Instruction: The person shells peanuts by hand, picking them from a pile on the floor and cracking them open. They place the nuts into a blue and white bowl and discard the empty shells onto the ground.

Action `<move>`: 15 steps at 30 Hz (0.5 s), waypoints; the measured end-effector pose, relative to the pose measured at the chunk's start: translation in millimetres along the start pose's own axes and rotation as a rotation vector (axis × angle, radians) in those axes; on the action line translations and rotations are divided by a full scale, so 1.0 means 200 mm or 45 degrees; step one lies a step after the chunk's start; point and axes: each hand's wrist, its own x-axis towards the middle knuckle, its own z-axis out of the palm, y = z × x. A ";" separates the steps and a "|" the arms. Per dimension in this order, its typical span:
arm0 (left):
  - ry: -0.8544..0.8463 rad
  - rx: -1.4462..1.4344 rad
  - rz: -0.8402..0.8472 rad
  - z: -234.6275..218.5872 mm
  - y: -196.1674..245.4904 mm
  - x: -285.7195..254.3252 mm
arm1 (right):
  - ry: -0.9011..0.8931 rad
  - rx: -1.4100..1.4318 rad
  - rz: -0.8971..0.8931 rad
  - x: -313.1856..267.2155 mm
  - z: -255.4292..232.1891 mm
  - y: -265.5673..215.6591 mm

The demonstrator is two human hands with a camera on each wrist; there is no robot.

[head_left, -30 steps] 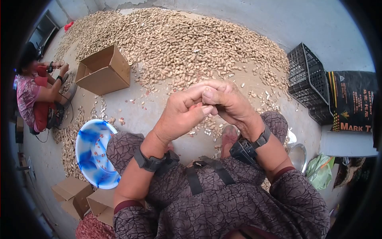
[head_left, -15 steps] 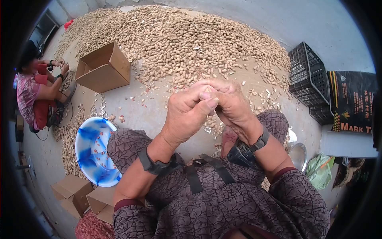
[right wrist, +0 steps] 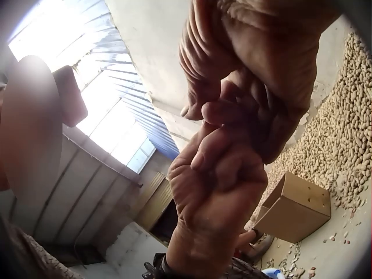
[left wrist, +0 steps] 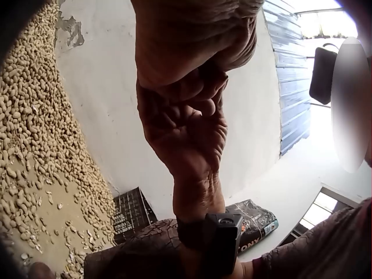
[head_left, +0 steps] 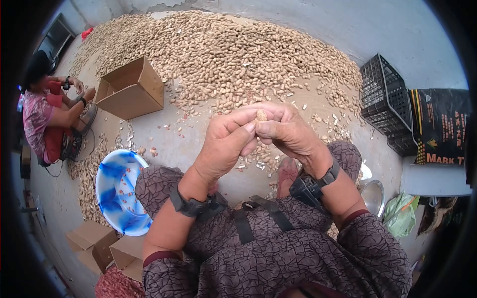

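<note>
Where fingers covered the spot a moment ago, a peanut (head_left: pixel 261 115) now shows plainly, pinched by left hand (head_left: pixel 224 141) and right hand (head_left: pixel 292 130) at their thumb tips' twelve o'clock, suggesting the shelling has reached a seemingly uncracked pod.

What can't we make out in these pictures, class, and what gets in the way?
Lower end of the pinched peanut, head view: behind the right hand.
Right side of the blue-and-white basin, head view: behind the left knee.
Lettering after "MARK T" on the black sack, head view: lost at the dark border.
Whatever the other person may hold, head view: too small.
</note>
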 end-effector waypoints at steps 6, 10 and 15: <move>-0.026 0.106 -0.020 0.03 0.05 -0.02 | 0.027 -0.161 0.082 -0.02 -0.01 -0.03; -0.069 0.250 0.106 0.03 0.02 -0.04 | 0.100 -0.190 -0.026 -0.03 0.01 0.00; -0.011 0.187 0.044 0.05 0.02 -0.03 | 0.185 -0.270 -0.170 -0.01 0.02 0.04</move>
